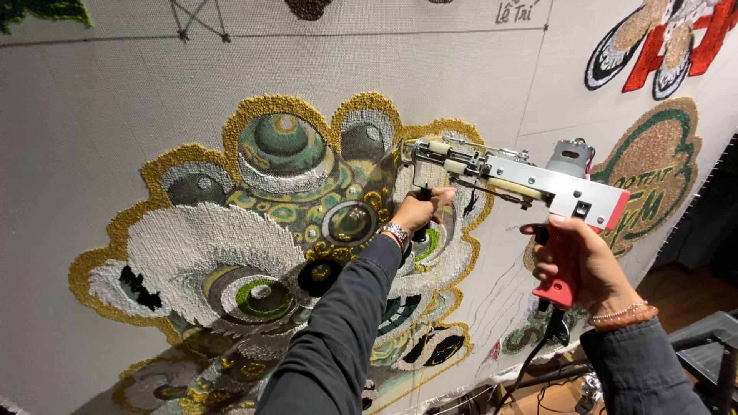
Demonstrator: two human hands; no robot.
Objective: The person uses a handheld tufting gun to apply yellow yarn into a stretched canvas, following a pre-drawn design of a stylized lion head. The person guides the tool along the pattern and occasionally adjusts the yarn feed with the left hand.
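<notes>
A stretched cloth [100,115] fills the wall, tufted design half done. Left hand [421,209] grips the front handle, right hand [580,261] wraps the red grip, steadying the gun [511,178] nose-first against the cloth.

left hand [421,209]: fist closed, arm extended forward | right hand [582,261]: fingers curled, gripping, wrist raised

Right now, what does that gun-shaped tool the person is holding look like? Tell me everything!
The tufting gun has a white and silver metal body with a red pistol grip and a black cable hanging below. Its thin metal front end points left at the stretched cloth, close to the gold-edged tufted design. The right hand wraps the red grip; the left hand grips a black handle under the front.
</notes>
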